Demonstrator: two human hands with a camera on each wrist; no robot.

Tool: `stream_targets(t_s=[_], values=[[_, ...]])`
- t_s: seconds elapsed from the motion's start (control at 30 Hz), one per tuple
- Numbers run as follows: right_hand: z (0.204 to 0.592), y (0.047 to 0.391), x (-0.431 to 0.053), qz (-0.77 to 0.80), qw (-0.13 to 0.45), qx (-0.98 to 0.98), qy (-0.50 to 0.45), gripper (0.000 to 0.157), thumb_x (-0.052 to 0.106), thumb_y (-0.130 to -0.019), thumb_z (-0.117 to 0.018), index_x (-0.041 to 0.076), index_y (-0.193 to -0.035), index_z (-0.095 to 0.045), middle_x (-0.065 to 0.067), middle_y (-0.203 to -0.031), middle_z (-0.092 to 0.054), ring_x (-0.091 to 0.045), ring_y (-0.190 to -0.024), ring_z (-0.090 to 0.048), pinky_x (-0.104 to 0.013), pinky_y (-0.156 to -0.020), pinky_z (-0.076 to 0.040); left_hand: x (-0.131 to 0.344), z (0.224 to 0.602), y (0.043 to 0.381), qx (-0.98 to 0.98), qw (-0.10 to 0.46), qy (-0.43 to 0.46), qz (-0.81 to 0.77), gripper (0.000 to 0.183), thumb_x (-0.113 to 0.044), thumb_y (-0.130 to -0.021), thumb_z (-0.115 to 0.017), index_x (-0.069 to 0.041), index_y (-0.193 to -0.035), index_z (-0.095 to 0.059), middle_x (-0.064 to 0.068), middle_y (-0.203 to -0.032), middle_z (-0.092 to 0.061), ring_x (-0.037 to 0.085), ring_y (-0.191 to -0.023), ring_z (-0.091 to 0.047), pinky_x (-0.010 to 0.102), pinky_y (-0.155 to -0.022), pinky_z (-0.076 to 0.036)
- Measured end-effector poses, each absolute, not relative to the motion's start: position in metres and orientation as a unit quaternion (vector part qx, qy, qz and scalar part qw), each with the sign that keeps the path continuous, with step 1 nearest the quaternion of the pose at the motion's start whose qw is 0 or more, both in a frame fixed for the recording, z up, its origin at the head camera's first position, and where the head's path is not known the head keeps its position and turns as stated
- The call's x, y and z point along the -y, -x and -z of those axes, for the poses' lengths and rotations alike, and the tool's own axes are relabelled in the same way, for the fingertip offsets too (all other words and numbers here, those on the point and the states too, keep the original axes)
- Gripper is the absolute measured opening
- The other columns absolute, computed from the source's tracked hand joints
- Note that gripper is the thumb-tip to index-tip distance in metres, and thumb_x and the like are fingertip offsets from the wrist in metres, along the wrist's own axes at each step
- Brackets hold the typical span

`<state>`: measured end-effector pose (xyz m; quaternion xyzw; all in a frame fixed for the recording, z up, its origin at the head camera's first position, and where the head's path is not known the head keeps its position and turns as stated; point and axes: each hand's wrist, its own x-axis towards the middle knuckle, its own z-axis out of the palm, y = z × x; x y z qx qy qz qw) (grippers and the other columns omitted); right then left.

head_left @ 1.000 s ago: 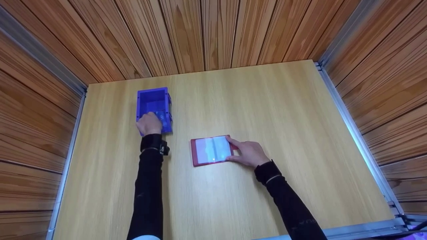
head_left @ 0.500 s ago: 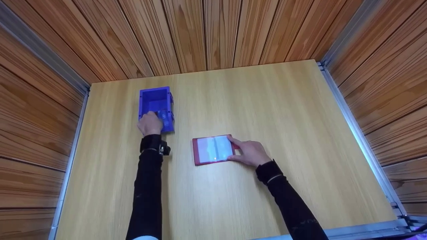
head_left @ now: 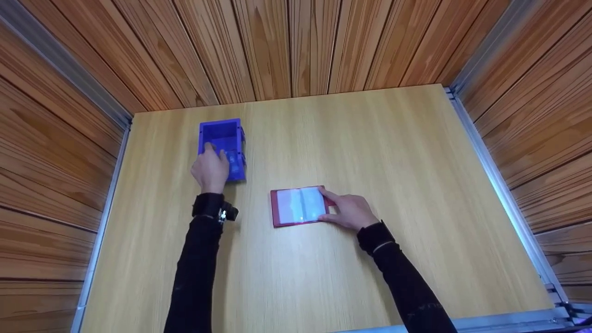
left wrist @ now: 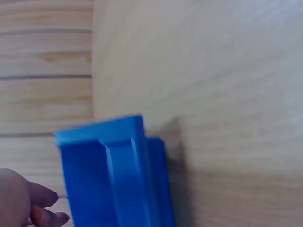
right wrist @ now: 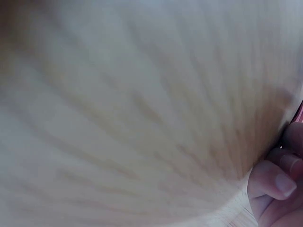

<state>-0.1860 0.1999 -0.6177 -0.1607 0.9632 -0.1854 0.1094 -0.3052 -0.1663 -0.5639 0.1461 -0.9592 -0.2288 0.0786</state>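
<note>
In the head view my right hand [head_left: 352,211] grips the right edge of an open red card holder [head_left: 299,206] with shiny clear sleeves, flat on the wooden table. My left hand [head_left: 210,170] is over the near left part of a blue plastic bin [head_left: 240,148], thumb and forefinger apart. Nothing shows between the left fingers [left wrist: 45,196] in the left wrist view. Some bluish flat items [head_left: 232,161], too indistinct to name, lie in the bin's near end. Curled right fingers [right wrist: 272,182] appear at the right of the right wrist view.
The wooden table [head_left: 370,138] meets plank walls [head_left: 273,51] at the back and both sides. Metal rails [head_left: 504,194] run along its edges.
My left hand, curled lower in the bin earlier, has risen slightly and its thumb and forefinger have spread. The right hand stays on the card holder. The view has shifted a little.
</note>
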Motion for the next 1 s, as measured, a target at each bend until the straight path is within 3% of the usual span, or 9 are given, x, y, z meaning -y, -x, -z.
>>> stream_targets(t_s=[0.2, 0.33, 0.43, 0.53, 0.63, 0.7, 0.8, 0.9, 1.0], values=[[0.62, 0.187, -0.2, 0.186, 0.117, -0.962, 0.161, 0.088, 0.063, -0.087, -0.074, 0.027, -0.159, -0.04, -0.007, -0.095, -0.075, -0.017, -0.069, -0.04, -0.033, -0.073, -0.041, 0.139, 0.558, 0.277, 0.956, 0.148, -0.088, 0.238, 0.03, -0.033, -0.105, -0.059, -0.012, -0.124, -0.065, 0.015, -0.074, -0.071, 0.035, -0.063, -0.066, 0.049, -0.059, -0.048], [0.621, 0.188, -0.201, 0.188, 0.118, -0.963, 0.155, 0.088, 0.063, -0.086, -0.075, 0.027, -0.159, -0.041, -0.006, -0.087, -0.072, -0.016, -0.067, -0.037, -0.032, -0.069, -0.038, 0.116, 0.565, 0.253, 0.958, 0.152, -0.01, 0.244, 0.024, -0.029, -0.102, -0.063, -0.014, -0.12, -0.067, 0.009, -0.064, -0.065, 0.03, -0.055, -0.06, 0.043, -0.052, -0.043], [0.62, 0.189, -0.201, 0.188, 0.12, -0.963, 0.154, 0.088, 0.063, -0.085, -0.075, 0.028, -0.159, -0.041, -0.004, -0.076, -0.064, -0.016, -0.066, -0.036, -0.032, -0.068, -0.036, 0.103, 0.574, 0.238, 0.961, 0.106, 0.074, 0.243, 0.033, -0.028, -0.1, -0.067, -0.013, -0.13, -0.064, 0.001, -0.06, -0.057, 0.02, -0.05, -0.051, 0.035, -0.049, -0.036], [0.621, 0.189, -0.2, 0.188, 0.119, -0.962, 0.157, 0.088, 0.063, -0.086, -0.075, 0.027, -0.159, -0.042, -0.003, -0.077, -0.064, -0.016, -0.066, -0.037, -0.032, -0.068, -0.037, 0.096, 0.584, 0.225, 0.961, 0.028, 0.151, 0.229, 0.054, -0.034, -0.097, -0.072, -0.013, -0.144, -0.056, -0.004, -0.063, -0.05, 0.014, -0.052, -0.042, 0.03, -0.051, -0.031], [0.621, 0.189, -0.2, 0.189, 0.117, -0.962, 0.157, 0.088, 0.063, -0.086, -0.075, 0.027, -0.159, -0.041, -0.005, -0.087, -0.071, -0.017, -0.068, -0.04, -0.033, -0.071, -0.041, 0.092, 0.592, 0.216, 0.956, -0.043, 0.197, 0.215, 0.072, -0.043, -0.092, -0.077, -0.017, -0.153, -0.05, -0.005, -0.067, -0.048, 0.014, -0.059, -0.043, 0.031, -0.056, -0.034], [0.621, 0.189, -0.201, 0.189, 0.115, -0.963, 0.156, 0.088, 0.063, -0.086, -0.075, 0.027, -0.159, -0.041, -0.009, -0.094, -0.074, -0.017, -0.069, -0.044, -0.036, -0.074, -0.045, 0.092, 0.597, 0.211, 0.952, -0.074, 0.21, 0.209, 0.077, -0.047, -0.09, -0.079, -0.019, -0.154, -0.049, -0.002, -0.072, -0.055, 0.016, -0.065, -0.05, 0.034, -0.061, -0.041], [0.622, 0.188, -0.201, 0.189, 0.11, -0.963, 0.157, 0.087, 0.062, -0.085, -0.076, 0.027, -0.158, -0.042, -0.011, -0.099, -0.076, -0.018, -0.07, -0.046, -0.039, -0.076, -0.048, 0.091, 0.605, 0.206, 0.95, -0.095, 0.221, 0.2, 0.077, -0.049, -0.088, -0.08, -0.018, -0.153, -0.052, 0.007, -0.087, -0.071, 0.021, -0.076, -0.061, 0.041, -0.071, -0.05], [0.622, 0.189, -0.201, 0.189, 0.106, -0.963, 0.159, 0.087, 0.061, -0.086, -0.076, 0.027, -0.158, -0.043, -0.011, -0.093, -0.074, -0.018, -0.069, -0.044, -0.039, -0.075, -0.048, 0.091, 0.612, 0.203, 0.953, -0.097, 0.221, 0.185, 0.075, -0.049, -0.088, -0.08, -0.017, -0.151, -0.054, 0.015, -0.102, -0.076, 0.024, -0.082, -0.066, 0.044, -0.075, -0.052], [0.623, 0.189, -0.201, 0.187, 0.107, -0.963, 0.16, 0.087, 0.062, -0.086, -0.076, 0.027, -0.159, -0.042, -0.01, -0.086, -0.072, -0.017, -0.068, -0.042, -0.038, -0.073, -0.047, 0.091, 0.615, 0.202, 0.955, -0.097, 0.22, 0.174, 0.075, -0.049, -0.089, -0.079, -0.016, -0.151, -0.054, 0.015, -0.099, -0.076, 0.024, -0.08, -0.066, 0.043, -0.073, -0.052]])
